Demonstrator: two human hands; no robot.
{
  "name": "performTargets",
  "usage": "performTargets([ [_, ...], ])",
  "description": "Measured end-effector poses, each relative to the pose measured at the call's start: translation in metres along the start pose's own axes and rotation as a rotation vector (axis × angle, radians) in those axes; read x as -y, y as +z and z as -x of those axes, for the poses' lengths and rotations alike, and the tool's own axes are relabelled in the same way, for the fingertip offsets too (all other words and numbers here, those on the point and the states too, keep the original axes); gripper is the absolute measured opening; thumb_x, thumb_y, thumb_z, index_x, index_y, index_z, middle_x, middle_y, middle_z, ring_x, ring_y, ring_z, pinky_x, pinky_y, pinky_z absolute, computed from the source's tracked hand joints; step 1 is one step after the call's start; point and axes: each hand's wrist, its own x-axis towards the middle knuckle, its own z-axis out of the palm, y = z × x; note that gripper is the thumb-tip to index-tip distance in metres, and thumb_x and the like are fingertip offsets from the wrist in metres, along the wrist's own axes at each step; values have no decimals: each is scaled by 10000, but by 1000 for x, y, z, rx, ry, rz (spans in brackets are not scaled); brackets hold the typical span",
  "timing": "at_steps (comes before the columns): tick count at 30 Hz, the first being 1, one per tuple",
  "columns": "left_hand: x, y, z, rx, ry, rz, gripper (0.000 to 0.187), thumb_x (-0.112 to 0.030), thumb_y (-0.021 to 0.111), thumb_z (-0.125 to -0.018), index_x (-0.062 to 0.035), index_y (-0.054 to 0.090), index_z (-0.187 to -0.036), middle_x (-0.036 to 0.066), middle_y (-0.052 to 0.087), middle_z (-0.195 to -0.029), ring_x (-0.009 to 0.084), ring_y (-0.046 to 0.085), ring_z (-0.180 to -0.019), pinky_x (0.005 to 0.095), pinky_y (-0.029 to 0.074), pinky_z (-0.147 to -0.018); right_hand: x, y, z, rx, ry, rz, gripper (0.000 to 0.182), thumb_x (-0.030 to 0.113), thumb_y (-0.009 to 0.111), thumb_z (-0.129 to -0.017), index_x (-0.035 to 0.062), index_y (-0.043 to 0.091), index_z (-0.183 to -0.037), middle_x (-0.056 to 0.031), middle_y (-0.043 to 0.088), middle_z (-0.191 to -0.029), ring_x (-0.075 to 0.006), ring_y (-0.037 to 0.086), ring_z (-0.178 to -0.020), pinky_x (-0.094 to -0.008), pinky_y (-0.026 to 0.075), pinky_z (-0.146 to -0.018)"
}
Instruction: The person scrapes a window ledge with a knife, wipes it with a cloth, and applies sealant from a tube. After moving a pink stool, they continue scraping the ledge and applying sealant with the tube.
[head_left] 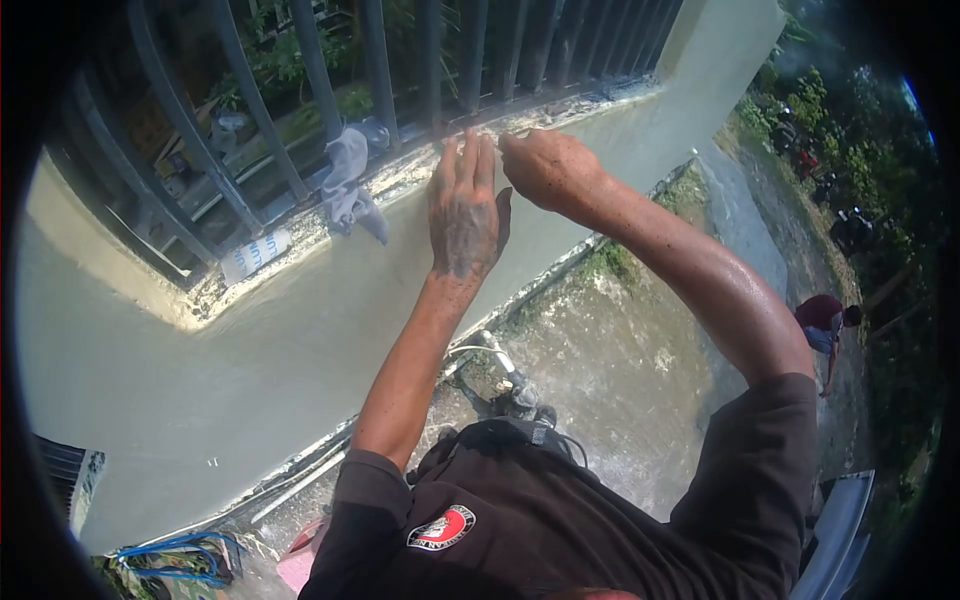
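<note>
My left hand (465, 222) lies flat with fingers stretched out against the outer edge of a rough window ledge (400, 176), its back smeared grey. Just to its right, my right hand (552, 172) is closed at the same ledge, fingers curled in. Whatever it may grip is hidden behind the fingers. Dark metal bars (378, 75) rise from the ledge beyond both hands. A grey-white cloth (350, 180) hangs over the ledge, left of my left hand. Further left sits a white packet with blue lettering (257, 254).
Below the ledge is a smooth grey wall (250, 370). A white pipe (497, 352) stands by its foot on the stained concrete ground (610, 350). Blue straps (180, 560) lie at bottom left. Another person (822, 318) bends over at the far right, beside greenery.
</note>
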Motion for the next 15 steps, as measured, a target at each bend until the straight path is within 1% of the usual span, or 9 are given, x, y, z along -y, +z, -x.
performTargets([
  [4, 5, 6, -11, 9, 17, -31, 689, -179, 716, -857, -6, 428, -1458, 176, 438, -1506, 362, 350, -1420, 443, 333, -1156, -4, -3, -8, -3, 26, -39, 195, 105, 520, -915, -10, 613, -1041, -224, 695, -864, -388, 706, -855, -487, 573, -716],
  [6, 18, 18, -25, 27, 24, -54, 686, -183, 714, -859, -2, 430, -1457, 174, 441, -1505, 364, 350, -1419, 441, 334, -1157, -1, 0, -18, -35, 63, 21, 204, 143, 597, -897, 12, 675, -1034, -192, 718, -984, -343, 720, -924, -443, 591, -775],
  [8, 19, 19, -31, 41, 15, -63, 682, -187, 711, -862, 1, 432, -1455, 172, 443, -1504, 367, 351, -1419, 439, 334, -1158, -2, 4, -33, -32, 51, 11, 207, 144, 602, -896, 13, 676, -1037, -194, 717, -985, -340, 720, -929, -440, 591, -780],
  [10, 15, 13, -31, 13, 55, -54, 686, -172, 733, -816, 51, 462, -1406, 181, 464, -1468, 392, 356, -1402, 459, 355, -1143, -6, 0, -35, -20, 36, 7, 209, 146, 606, -894, 14, 676, -1041, -196, 717, -986, -336, 719, -935, -437, 591, -785],
  [12, 6, 6, -20, -6, 53, -41, 688, -168, 735, -811, 36, 467, -1411, 166, 456, -1479, 391, 345, -1408, 458, 350, -1146, -4, -12, -20, 99, 56, -6, 208, 157, 611, -901, 14, 680, -1035, -194, 721, -967, -333, 723, -922, -436, 597, -773],
  [13, 0, -1, -13, -9, 40, -26, 691, -164, 738, -809, 30, 468, -1415, 159, 450, -1485, 388, 342, -1411, 458, 351, -1145, -3, -10, -16, 109, 54, 6, 208, 157, 611, -901, 14, 680, -1035, -194, 721, -967, -333, 723, -922, -436, 597, -773],
  [14, -3, -3, -7, -7, 33, -13, 694, -160, 741, -806, 23, 469, -1418, 152, 444, -1492, 385, 338, -1413, 458, 353, -1143, -2, -6, -11, 58, 47, -3, 202, 139, 567, -910, 15, 660, -1040, -199, 712, -898, -353, 718, -873, -458, 586, -747],
  [15, -3, 2, -5, -27, 9, -18, 711, -154, 752, -796, -5, 469, -1431, 136, 451, -1485, 380, 353, -1402, 448, 366, -1135, -2, -3, -9, 7, 43, -20, 201, 121, 523, -920, 17, 640, -1044, -203, 703, -828, -372, 712, -824, -481, 575, -721],
])
